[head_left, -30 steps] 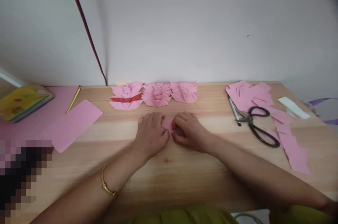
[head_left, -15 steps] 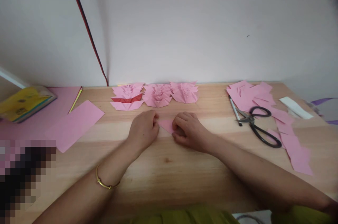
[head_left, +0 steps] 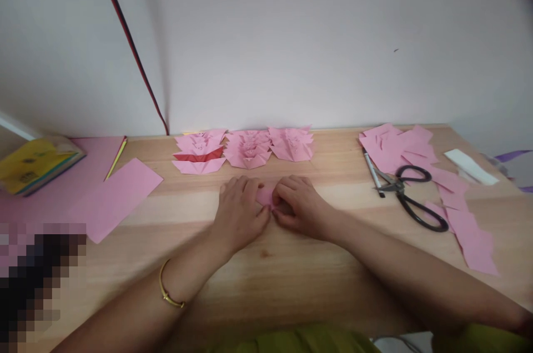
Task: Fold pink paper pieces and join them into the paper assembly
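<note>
A small pink piece of paper [head_left: 265, 194] lies on the wooden table, mostly covered by my two hands. My left hand [head_left: 242, 211] is closed at its left side, thumb and fingers pressed onto the paper. From the right, my right hand [head_left: 297, 206] pinches the same paper, its curled fingers hiding that end. The fingertips of both hands almost meet at the near edge of the paper. Just beyond them stand three rows of folded pink paper shapes [head_left: 249, 149], one strip among them red [head_left: 200, 155].
On the right lie black-handled scissors [head_left: 400, 187], a pen [head_left: 373, 174], loose pink papers [head_left: 468, 236] and a white strip [head_left: 470, 166]. To the left are a pink sheet [head_left: 125, 197], a yellow pencil [head_left: 115, 159] and a yellow packet [head_left: 37, 161]. A wall bounds the table's far edge.
My left hand has moved right, closer to my right hand, and now covers the left part of the pink paper. My right hand stays nearly in place.
</note>
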Available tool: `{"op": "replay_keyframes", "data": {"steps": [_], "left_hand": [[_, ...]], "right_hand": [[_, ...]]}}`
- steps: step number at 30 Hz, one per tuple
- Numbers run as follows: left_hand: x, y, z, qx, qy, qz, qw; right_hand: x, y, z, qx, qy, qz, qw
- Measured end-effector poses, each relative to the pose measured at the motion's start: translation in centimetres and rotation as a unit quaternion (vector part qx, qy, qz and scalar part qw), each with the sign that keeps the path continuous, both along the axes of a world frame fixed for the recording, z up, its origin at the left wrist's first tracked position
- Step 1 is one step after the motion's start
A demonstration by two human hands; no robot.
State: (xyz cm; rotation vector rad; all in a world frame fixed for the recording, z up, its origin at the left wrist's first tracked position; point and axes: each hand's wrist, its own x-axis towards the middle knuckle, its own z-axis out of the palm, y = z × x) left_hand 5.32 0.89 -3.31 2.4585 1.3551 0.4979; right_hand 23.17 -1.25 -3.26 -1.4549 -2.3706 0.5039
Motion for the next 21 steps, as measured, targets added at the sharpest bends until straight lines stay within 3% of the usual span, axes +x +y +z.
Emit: {"op": "replay_keyframes", "data": {"steps": [15, 21], "left_hand": [[-2.0, 2.6, 0.4, -0.038, 0.017, 0.082, 0.996], [-1.4, 1.1, 0.5, 0.017, -0.024, 0.063, 0.998]], "right_hand": [[0.0, 0.0, 0.1, -0.002, 0.0, 0.004, 1.0], [0.0, 0.0, 0.1, 0.002, -0.001, 0.001, 1.0]]}}
